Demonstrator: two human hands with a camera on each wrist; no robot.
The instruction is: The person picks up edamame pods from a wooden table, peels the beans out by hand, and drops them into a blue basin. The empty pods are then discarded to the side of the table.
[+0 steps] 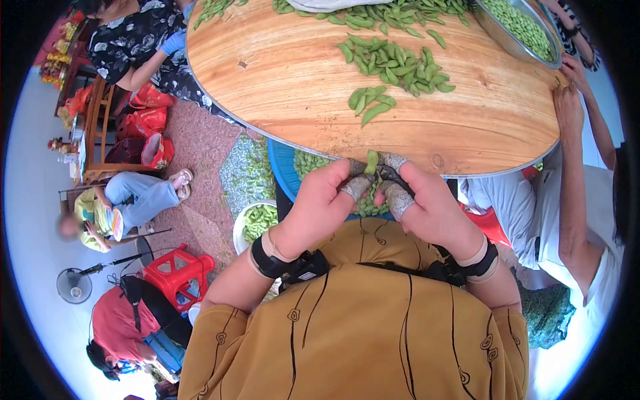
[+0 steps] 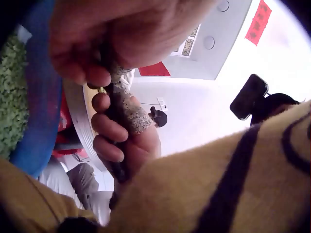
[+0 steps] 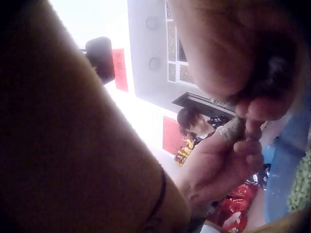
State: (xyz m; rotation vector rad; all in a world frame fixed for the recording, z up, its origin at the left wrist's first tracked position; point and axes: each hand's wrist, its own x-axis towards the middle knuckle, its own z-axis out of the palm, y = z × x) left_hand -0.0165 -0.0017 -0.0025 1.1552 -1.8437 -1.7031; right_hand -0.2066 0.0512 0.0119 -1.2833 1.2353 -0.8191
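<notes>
A green soybean pod (image 1: 372, 162) stands up between the two hands in the head view, just in front of the table's near edge. My left hand (image 1: 319, 203) pinches it with thumb and index finger. From the other side my right hand (image 1: 439, 210) grips it, its bent thumb and forefinger meeting the left fingertips. Grey speckled wraps cover thumbs and fingers on both hands. Below them, shelled green beans (image 1: 308, 162) lie in a blue basin (image 1: 285, 170). In both wrist views the curled fingers hide the pod almost fully.
The wooden table (image 1: 280, 87) bears piles of pods (image 1: 400, 67) and a metal bowl (image 1: 495, 37) of beans. A white bowl (image 1: 238, 230) of pods stands at lower left, near a red stool (image 1: 180, 273). Other people sit at both sides.
</notes>
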